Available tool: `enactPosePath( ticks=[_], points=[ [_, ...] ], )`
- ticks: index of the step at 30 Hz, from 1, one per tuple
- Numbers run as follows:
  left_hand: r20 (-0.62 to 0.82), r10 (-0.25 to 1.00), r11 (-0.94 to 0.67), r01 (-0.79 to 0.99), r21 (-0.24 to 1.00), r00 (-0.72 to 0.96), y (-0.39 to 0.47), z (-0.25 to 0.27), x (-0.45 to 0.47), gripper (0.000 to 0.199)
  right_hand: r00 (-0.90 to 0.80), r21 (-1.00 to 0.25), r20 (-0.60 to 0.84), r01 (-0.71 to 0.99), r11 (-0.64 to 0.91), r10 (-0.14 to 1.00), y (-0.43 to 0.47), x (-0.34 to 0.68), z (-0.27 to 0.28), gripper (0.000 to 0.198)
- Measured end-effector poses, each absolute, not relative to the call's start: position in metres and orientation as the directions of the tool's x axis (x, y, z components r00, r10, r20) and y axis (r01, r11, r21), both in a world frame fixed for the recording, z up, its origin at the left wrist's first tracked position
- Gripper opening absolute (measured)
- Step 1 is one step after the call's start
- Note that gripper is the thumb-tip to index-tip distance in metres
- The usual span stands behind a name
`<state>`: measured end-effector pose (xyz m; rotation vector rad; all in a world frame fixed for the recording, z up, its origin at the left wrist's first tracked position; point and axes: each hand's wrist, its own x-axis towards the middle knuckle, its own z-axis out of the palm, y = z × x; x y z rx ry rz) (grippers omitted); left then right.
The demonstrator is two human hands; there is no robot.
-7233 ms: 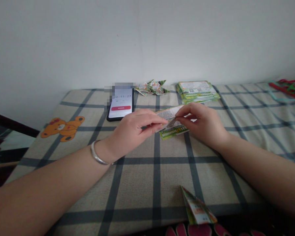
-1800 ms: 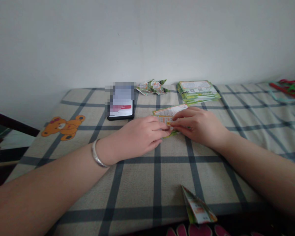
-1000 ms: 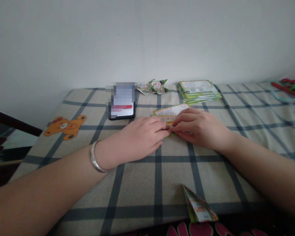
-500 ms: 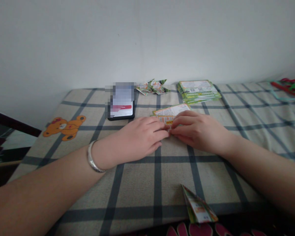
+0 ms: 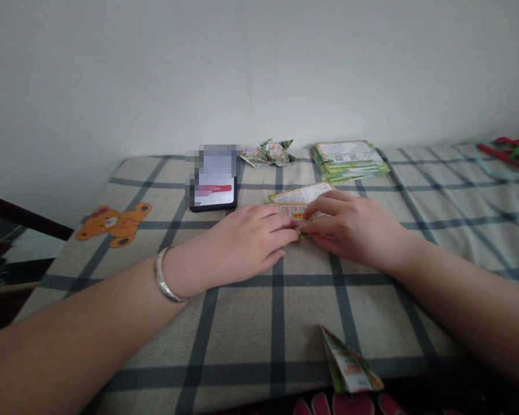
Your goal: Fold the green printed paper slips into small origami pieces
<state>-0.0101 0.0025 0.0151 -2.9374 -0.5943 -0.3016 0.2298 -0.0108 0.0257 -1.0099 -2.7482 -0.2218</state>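
A printed paper card (image 5: 303, 195) in green, orange and white lies at the middle of the table, with a yellow-orange part (image 5: 290, 211) nearest me. My left hand (image 5: 253, 239), a silver bangle on its wrist, has its fingertips pressed together on the card's near edge. From the other side my right hand (image 5: 357, 230) pinches that same edge, thumb and fingers bent over it. Both sets of fingertips almost meet and hide part of the paper. Close to the table's front edge stands a folded paper triangle (image 5: 350, 363), which neither hand touches.
Against the wall are a phone (image 5: 216, 193) with a partly blurred screen, several folded paper pieces (image 5: 270, 153) and a stack of printed cards (image 5: 350, 158). Red and green items (image 5: 512, 153) lie at the far right. A bear picture (image 5: 112, 225) marks the checked tablecloth (image 5: 237, 340).
The fingers of my right hand have shifted slightly and spread a little, showing more of the card beneath them. My left hand has hardly moved.
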Motion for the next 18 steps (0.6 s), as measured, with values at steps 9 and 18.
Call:
enactPosePath(
  ticks=[9, 18],
  points=[
    [0.225, 0.36, -0.921, 0.384, -0.073, 0.906, 0.0034, 0.0148, -0.0099, 0.025, -0.677, 0.127, 0.289, 0.728, 0.674, 0.677, -0.0112, 0.2321, 0.0253, 0.018],
    [0.26, 0.328, -0.931, 0.357, -0.073, 0.908, 0.0061, 0.0127, -0.011, 0.025, -0.621, 0.133, 0.247, 0.783, 0.608, 0.744, -0.0101, 0.2325, 0.0277, 0.017]
  ],
)
